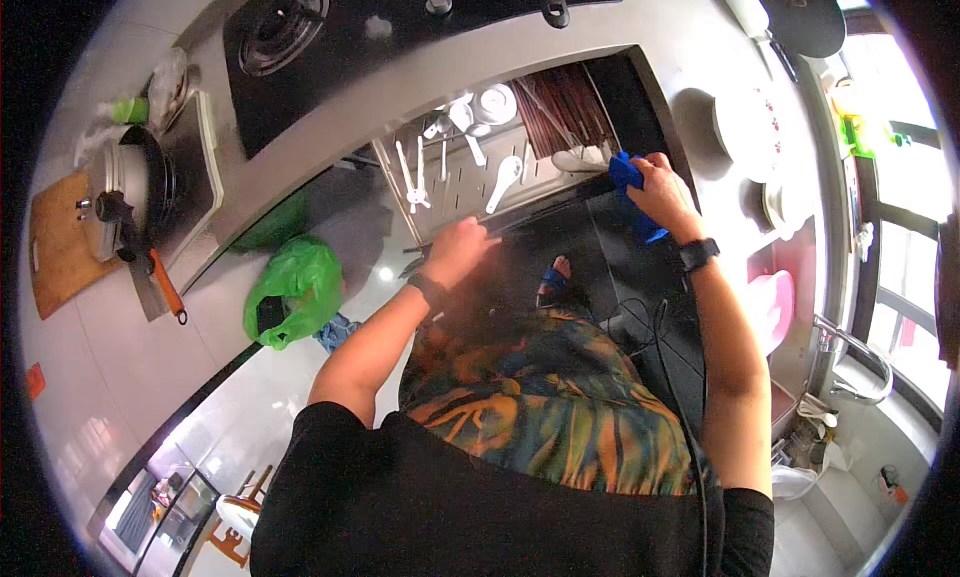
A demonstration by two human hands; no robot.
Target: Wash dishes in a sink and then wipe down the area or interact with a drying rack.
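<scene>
An open drawer (517, 153) under the counter holds white spoons (504, 183), several chopsticks (559, 108) and a small round white dish (495, 104). My left hand (459, 248) is at the drawer's near left front edge, fingers curled; whether it grips the edge is hard to tell. At the drawer's right front corner, my right hand (664, 194) holds a blue cloth (626, 173), part of which hangs down outside the drawer.
Above the drawer is a black cooktop (420, 36). A green plastic bag (300, 284) hangs at the left, near pots and a wooden cutting board (60, 247). Bowls (750, 134), a pink basin (776, 310) and a faucet (862, 359) stand right. A cable (664, 352) hangs beside my body.
</scene>
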